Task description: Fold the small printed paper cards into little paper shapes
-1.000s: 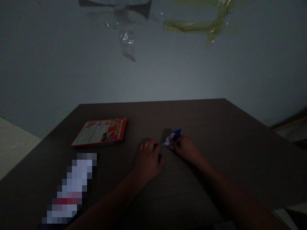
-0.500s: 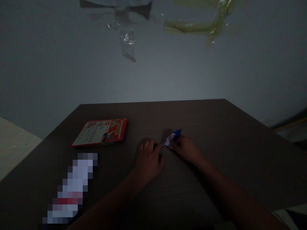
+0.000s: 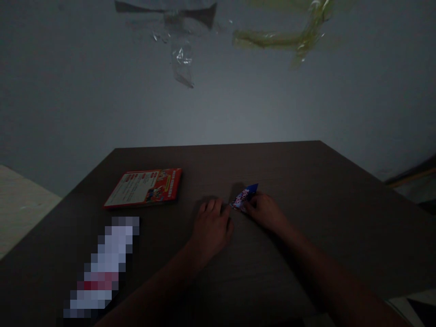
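Observation:
A small piece of folded paper (image 3: 242,197), blue with a white and dark red flower-like pattern, sits near the middle of the table and comes to a point on its left. My right hand (image 3: 267,212) is closed on its right side, thumb and index finger pinching it. Just left of the paper, my left hand (image 3: 211,226) lies palm down on the tabletop with its fingers stretched forward. Its index fingertip is at the paper's left point; whether it presses on it I cannot tell.
On the dark wooden table (image 3: 218,159), a red and white booklet or pack (image 3: 145,188) lies at the left. Nearer to me is a blurred-out bright rectangular object (image 3: 109,259). A grey wall (image 3: 238,104) with strips of tape (image 3: 269,39) rises behind the table's far edge.
The view has shifted very slightly. Both hands and the folded paper stay in nearly the same place.

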